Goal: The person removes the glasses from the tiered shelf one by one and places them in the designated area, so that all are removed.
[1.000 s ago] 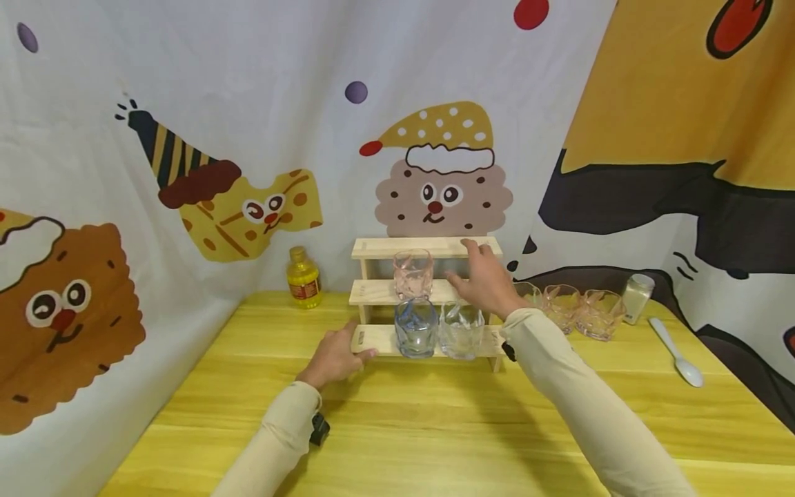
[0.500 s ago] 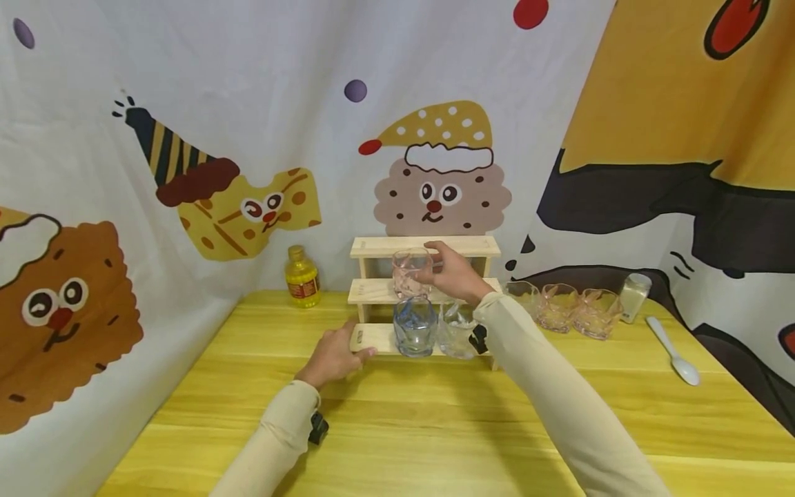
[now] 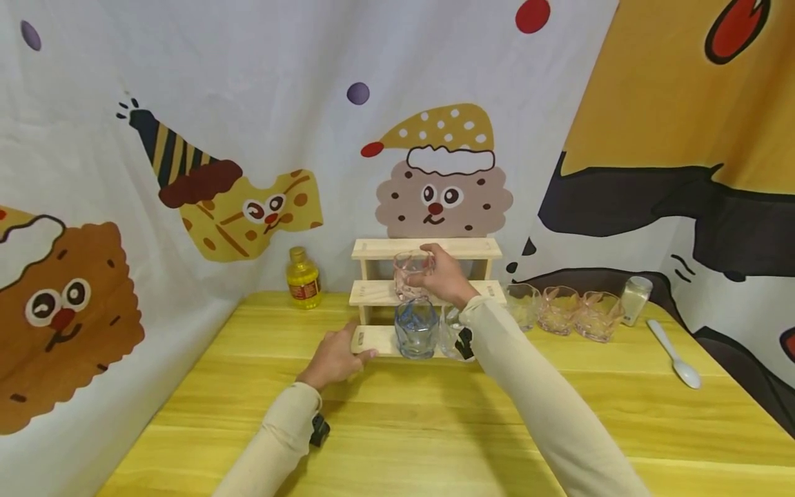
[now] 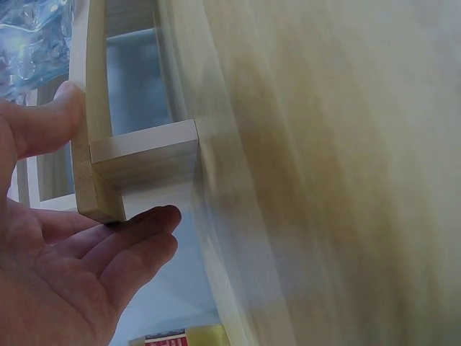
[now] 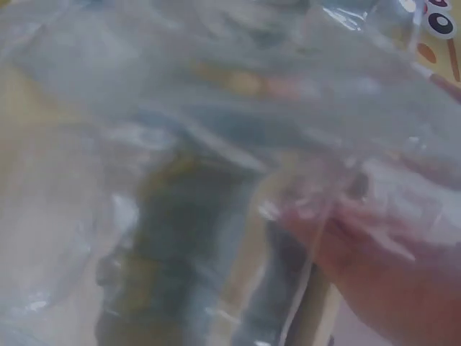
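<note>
A three-tier wooden display stand is at the back of the table. My left hand grips the left end of its lowest tier; in the left wrist view the thumb lies on the board's top face, the fingers at its end. My right hand holds a pink glass on the middle tier, thumb and fingers at its right side. On the lowest tier stand a blue glass and a clear glass, which the right wrist partly covers. Blurred clear glass fills much of the right wrist view.
Right of the stand are a greenish clear glass, two pinkish glasses, a jar with pale contents and a white spoon. A yellow bottle stands to the left. A printed curtain hangs behind the table.
My right hand has moved left from the stand's upper right side and taken hold of the pink glass on the middle tier. The left hand stays on the lowest tier.
</note>
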Motion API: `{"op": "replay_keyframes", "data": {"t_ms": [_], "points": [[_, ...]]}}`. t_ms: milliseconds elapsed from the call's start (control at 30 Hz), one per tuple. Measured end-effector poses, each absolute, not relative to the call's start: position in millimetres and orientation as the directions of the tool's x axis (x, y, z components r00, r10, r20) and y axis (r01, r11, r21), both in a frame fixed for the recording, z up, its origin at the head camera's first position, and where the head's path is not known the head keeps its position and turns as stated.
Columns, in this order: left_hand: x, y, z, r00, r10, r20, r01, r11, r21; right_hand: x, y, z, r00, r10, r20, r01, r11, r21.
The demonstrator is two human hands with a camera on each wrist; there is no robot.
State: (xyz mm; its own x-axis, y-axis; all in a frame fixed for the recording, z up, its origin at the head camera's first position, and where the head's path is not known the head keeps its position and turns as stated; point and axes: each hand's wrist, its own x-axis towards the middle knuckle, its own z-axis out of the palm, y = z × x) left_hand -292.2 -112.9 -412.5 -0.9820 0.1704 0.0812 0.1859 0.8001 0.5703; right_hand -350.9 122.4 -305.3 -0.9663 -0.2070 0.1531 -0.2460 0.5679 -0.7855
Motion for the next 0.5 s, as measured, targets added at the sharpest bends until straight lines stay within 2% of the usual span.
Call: {"op": "replay_keyframes", "data": {"t_ms": [500], "points": [[-291.9, -114.0, -412.1, -0.981, 0.17, 0.09, 0.19, 0.798, 0.572, -353.8, 120.1, -307.4, -0.965, -0.136, 0.224, -0.261, 0.56, -0.786]]}}
